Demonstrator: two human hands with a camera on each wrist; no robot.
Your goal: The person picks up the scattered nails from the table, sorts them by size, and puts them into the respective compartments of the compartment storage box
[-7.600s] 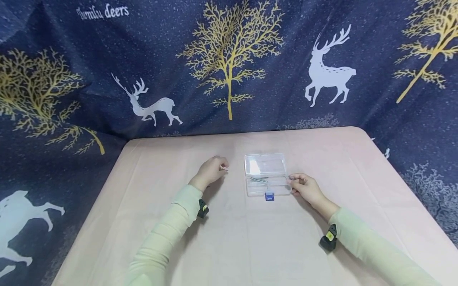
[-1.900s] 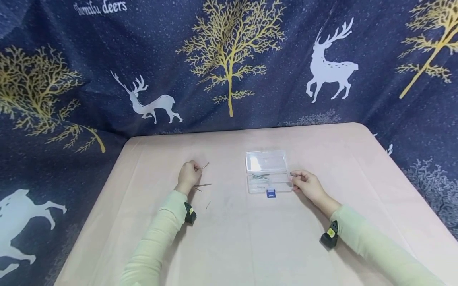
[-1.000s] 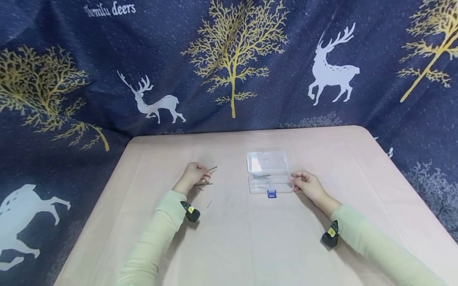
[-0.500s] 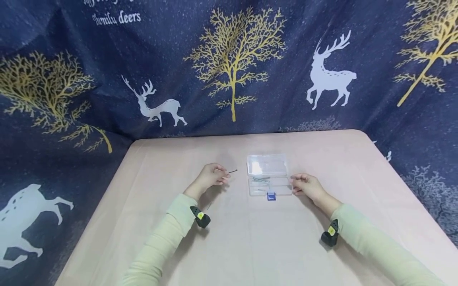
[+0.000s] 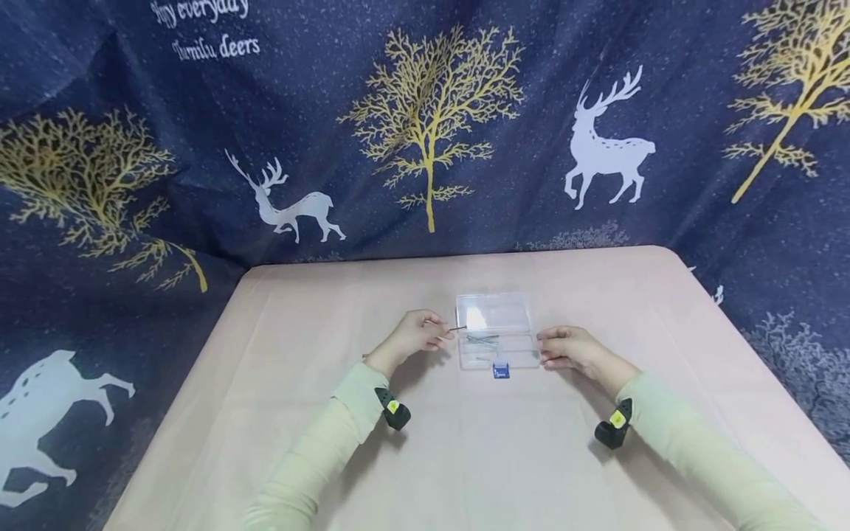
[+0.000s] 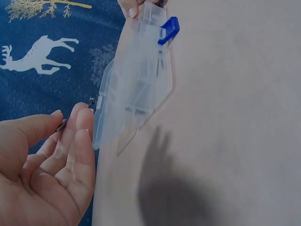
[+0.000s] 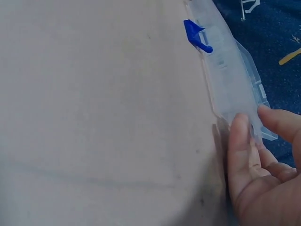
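In the head view my left hand (image 5: 420, 333) pinches a thin dark nail (image 5: 458, 328) between thumb and fingertips, and its headed end points right, overlapping the left edge of the box's raised lid. The clear plastic box (image 5: 518, 360) stands open, lid (image 5: 491, 311) back, with a blue latch (image 5: 501, 371) at its front. Several silvery nails (image 5: 481, 339) lie in the back compartment, and a smaller one is in the front. My right hand (image 5: 574, 348) holds the box's right end; in the right wrist view its fingers (image 7: 240, 134) lie against that end.
A brown tip (image 5: 364, 356) shows beside my left wrist, which hides what lies behind it. The pink cloth-covered table (image 5: 465, 457) ends at the back against a dark blue hanging (image 5: 505, 206) printed with deer and trees.
Over the last seconds my left hand picked up the dark nail from the pieces at the left and carried it right, to the box. My right hand stays at the box's right end.
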